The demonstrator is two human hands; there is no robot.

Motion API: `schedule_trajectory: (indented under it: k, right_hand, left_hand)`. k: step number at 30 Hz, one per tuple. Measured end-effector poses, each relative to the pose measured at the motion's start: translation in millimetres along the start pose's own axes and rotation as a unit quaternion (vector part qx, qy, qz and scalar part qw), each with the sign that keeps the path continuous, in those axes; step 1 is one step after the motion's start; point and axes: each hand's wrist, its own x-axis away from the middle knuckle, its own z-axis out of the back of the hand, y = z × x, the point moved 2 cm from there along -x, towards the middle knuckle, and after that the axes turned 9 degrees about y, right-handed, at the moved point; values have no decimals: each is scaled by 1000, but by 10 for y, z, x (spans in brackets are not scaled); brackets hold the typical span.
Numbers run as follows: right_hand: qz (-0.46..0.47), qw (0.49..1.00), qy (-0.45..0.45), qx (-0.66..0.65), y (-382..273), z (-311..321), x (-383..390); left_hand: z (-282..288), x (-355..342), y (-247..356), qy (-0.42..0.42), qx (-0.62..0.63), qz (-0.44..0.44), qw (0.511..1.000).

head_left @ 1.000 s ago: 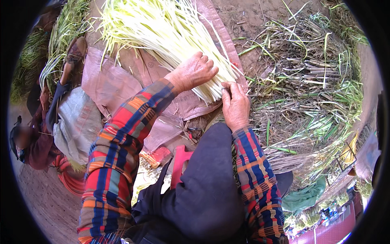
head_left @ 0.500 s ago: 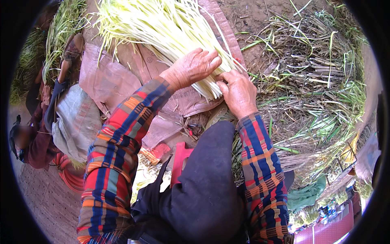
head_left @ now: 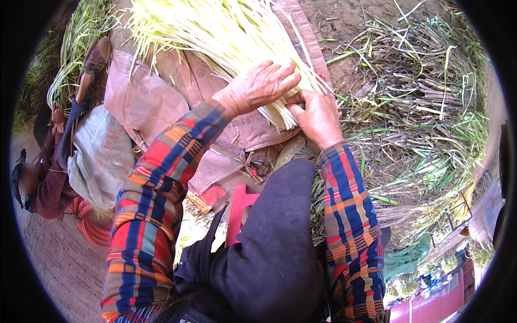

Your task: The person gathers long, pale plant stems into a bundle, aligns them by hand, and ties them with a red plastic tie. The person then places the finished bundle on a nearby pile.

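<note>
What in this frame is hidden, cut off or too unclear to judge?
Head view only:
- Cut ends of the pale stalk bundle: partly covered by the left hand and right hand.
- Right hand's fingertips: tucked under the stalks.
- Bundle's far end: cut off by the top edge.
- Red stool: mostly behind the dark trousers.

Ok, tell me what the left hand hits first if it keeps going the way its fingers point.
The left hand lies across the bundle of pale yellow-green stalks, fingers pointing right. Straight on, it would probably first meet the pinkish sack edge past the stalks, though depth is unclear.
</note>
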Motion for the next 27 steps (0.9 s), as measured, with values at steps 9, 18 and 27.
schedule_trajectory:
  k: [9, 18, 27]
  right_hand:
    - [-47, 983, -7, -178, 145, -38, 40]
    - [-55, 951, 65, -296, 393, -58, 284]
    - [-99, 966, 82, 225, 892, 375, 786]
  left_hand:
    - [-68, 71, -43, 44, -17, -19, 999]
    - [-103, 5, 22, -65, -67, -13, 996]
    - [47, -151, 259, -148, -243, -8, 959]
